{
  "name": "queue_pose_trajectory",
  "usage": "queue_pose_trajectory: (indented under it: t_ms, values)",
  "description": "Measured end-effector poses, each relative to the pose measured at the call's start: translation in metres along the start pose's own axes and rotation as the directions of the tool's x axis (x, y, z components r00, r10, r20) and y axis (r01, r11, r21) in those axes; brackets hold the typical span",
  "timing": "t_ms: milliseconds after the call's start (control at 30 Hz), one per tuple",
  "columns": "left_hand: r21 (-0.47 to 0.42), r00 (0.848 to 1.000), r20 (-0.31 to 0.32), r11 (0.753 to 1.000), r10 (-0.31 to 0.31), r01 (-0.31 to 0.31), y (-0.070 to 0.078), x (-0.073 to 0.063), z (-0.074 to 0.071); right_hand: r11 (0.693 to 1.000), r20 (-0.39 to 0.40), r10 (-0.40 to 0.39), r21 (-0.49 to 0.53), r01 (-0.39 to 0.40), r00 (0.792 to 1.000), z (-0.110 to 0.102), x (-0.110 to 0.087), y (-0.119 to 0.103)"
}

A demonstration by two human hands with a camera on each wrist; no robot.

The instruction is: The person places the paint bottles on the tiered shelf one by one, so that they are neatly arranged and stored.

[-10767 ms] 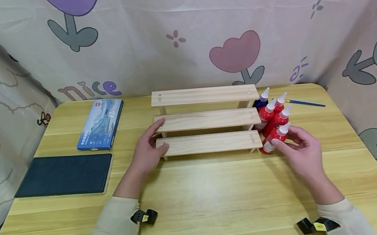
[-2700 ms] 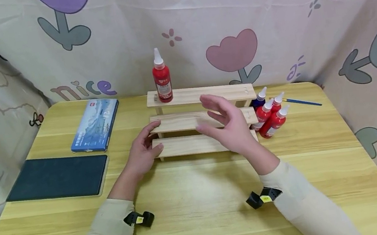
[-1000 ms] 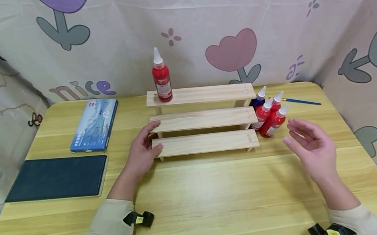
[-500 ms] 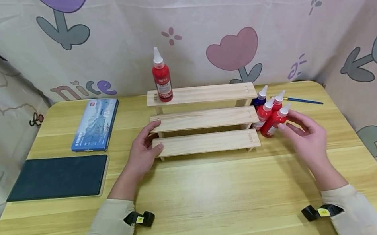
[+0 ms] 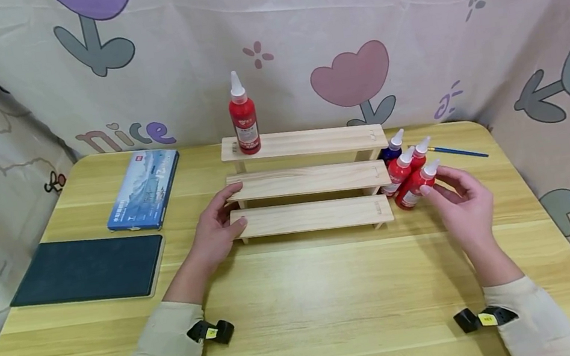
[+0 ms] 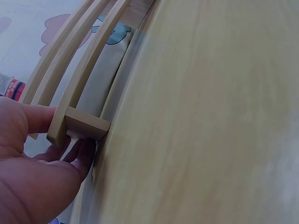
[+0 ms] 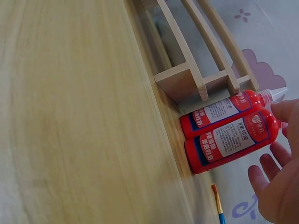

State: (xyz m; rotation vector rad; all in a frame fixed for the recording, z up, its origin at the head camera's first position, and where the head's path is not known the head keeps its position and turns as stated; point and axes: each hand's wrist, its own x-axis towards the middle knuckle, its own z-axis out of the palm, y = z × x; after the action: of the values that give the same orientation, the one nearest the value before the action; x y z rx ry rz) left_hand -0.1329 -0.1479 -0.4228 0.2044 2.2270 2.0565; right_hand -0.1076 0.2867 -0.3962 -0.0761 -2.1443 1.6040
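A three-tier wooden shelf (image 5: 312,217) stands on the table. My left hand (image 5: 213,227) grips its left end, thumb on the lowest tier and fingers curled around the edge and the end support (image 6: 86,122). At the shelf's right end my right hand (image 5: 465,206) pinches the front red bottle (image 5: 414,189) near its white nozzle cap; the bottle leans slightly. The right wrist view shows the thumb at the top of this labelled bottle (image 7: 231,140). Another red bottle (image 7: 219,112) is beside it. One more red bottle (image 5: 245,124) stands upright at the left of the top tier.
Behind the front bottle are two red bottles (image 5: 399,171) and a dark blue bottle (image 5: 391,151). A blue-handled paintbrush (image 5: 459,151) lies to their right. At left lie a blue box (image 5: 143,189) and a dark notebook (image 5: 84,270). A printed curtain (image 5: 275,33) hangs behind.
A red bottle formerly at the front right now stands on the top tier. My right hand went from above the shelf back to the remaining bottles and took hold of the front one.
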Motion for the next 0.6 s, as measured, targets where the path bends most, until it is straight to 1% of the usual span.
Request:
queue_pose_trajectory:
  t_ms: [133, 300, 400, 500, 600]
  values:
    - [-0.003, 1.000, -0.001, 1.000, 0.004, -0.004, 0.0000, -0.0003, 0.0000, 1.000, -0.018, 0.012, 0.025, -0.011, 1.000, -0.0003, -0.0017, -0.0010]
    - [-0.004, 1.000, -0.003, 1.000, 0.005, -0.005, -0.0003, -0.0005, -0.0004, 0.995, -0.042, 0.046, 0.094, -0.042, 0.998, 0.0006, -0.0030, -0.0013]
    - [-0.006, 1.000, -0.005, 1.000, 0.005, -0.005, -0.0002, -0.0005, -0.0003, 0.994, -0.053, 0.058, 0.096, -0.053, 0.997, 0.0009, -0.0030, 0.0000]
    - [-0.008, 1.000, -0.006, 1.000, 0.003, -0.003, 0.0003, -0.0005, 0.0000, 0.992, -0.047, 0.078, 0.103, -0.073, 0.996, 0.0011, -0.0025, 0.0020]
    - [-0.011, 1.000, -0.005, 1.000, 0.001, -0.001, 0.0008, -0.0002, 0.0003, 0.985, -0.024, 0.107, 0.140, -0.103, 0.994, 0.0015, -0.0012, 0.0049]
